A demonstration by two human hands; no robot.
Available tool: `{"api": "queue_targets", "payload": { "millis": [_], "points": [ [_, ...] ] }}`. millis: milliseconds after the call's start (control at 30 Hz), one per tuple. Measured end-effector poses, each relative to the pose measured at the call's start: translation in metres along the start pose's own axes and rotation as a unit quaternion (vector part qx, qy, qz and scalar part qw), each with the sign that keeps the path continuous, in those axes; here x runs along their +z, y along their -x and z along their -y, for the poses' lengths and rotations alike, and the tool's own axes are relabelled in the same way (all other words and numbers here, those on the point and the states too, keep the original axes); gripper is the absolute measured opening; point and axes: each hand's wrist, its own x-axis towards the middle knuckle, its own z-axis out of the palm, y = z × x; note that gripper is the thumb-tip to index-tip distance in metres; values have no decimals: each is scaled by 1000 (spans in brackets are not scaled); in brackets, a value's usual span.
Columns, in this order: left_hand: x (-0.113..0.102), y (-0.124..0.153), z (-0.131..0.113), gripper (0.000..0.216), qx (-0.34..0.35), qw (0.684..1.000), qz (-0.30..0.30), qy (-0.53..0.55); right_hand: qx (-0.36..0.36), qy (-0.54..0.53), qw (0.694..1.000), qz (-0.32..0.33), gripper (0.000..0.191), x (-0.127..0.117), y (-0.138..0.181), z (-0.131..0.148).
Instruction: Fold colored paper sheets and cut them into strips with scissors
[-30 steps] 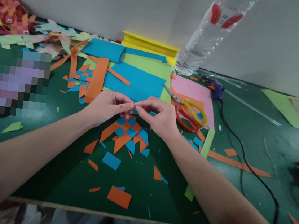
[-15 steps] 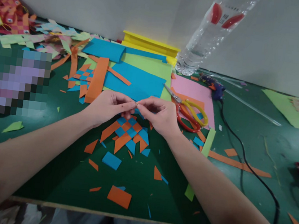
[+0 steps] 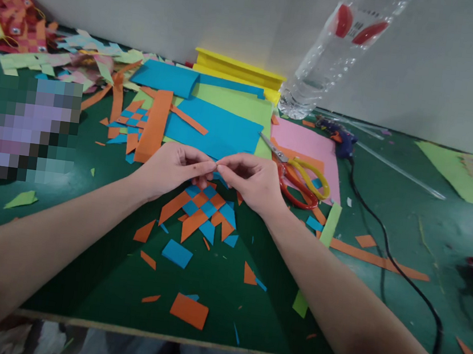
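Note:
My left hand [image 3: 181, 165] and my right hand [image 3: 252, 180] meet fingertip to fingertip over the middle of the table. Both are closed in a pinch. Whatever sits between the fingertips is too small to make out. Just below them lies a woven orange and blue paper piece [image 3: 205, 205] in a checkered pattern, its upper part hidden by my hands. Scissors [image 3: 300, 179] with yellow and red handles rest partly open by my right hand. A folded orange paper strip [image 3: 154, 127] lies beyond my left wrist, next to a second checkered woven piece [image 3: 134, 119].
Blue paper sheets [image 3: 221, 126] and a pink sheet [image 3: 301, 145] lie at the back. A clear plastic bottle [image 3: 329, 56] stands against the wall, near a glue gun [image 3: 339, 138] whose black cord [image 3: 379, 237] runs down the right. Paper scraps [image 3: 189, 311] dot the front.

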Motion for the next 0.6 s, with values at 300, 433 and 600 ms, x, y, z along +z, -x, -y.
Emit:
{"api": "queue_targets", "payload": {
  "millis": [300,433,600],
  "points": [
    [1,0,1,21,8,1000,4,-1,-17,62,998,-7,15,0,3,-3],
    [1,0,0,19,11,1000,6,-1,-29,64,997,-6,15,0,3,-3],
    [1,0,-1,19,15,1000,6,-9,-33,71,997,-11,13,1,3,-3]
  ]
}}
